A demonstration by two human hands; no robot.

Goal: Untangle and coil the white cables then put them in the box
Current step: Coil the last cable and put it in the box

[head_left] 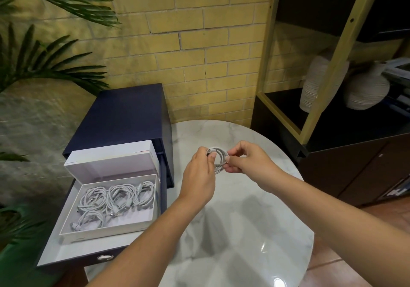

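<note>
**Over the marble table (244,231), one white coil (220,156) held in the air**

Near the middle of the frame, above the round table, a person held the white coil, a small ring of cable, between both hands. The left hand (199,175) had its thumb and fingers curled on the left edge of the ring, where one plug end seemed to lie. The right hand (246,162) pinched the right edge between thumb and forefinger, and its other fingers were bent loosely. The white coil did not touch the table.

At the lower left of the frame a white box (99,234) sat in the pulled-out drawer (64,242) of a dark blue cabinet (124,113). Four coiled cables (115,198) lay inside the white box, three in a row at the back and one near the front left corner. The box lid (113,164) stood tilted just behind it.

At the upper left hung green palm leaves (44,64). At the right of the frame two pale ribbed vases (366,91) stood on a dark shelf (284,102).
</note>
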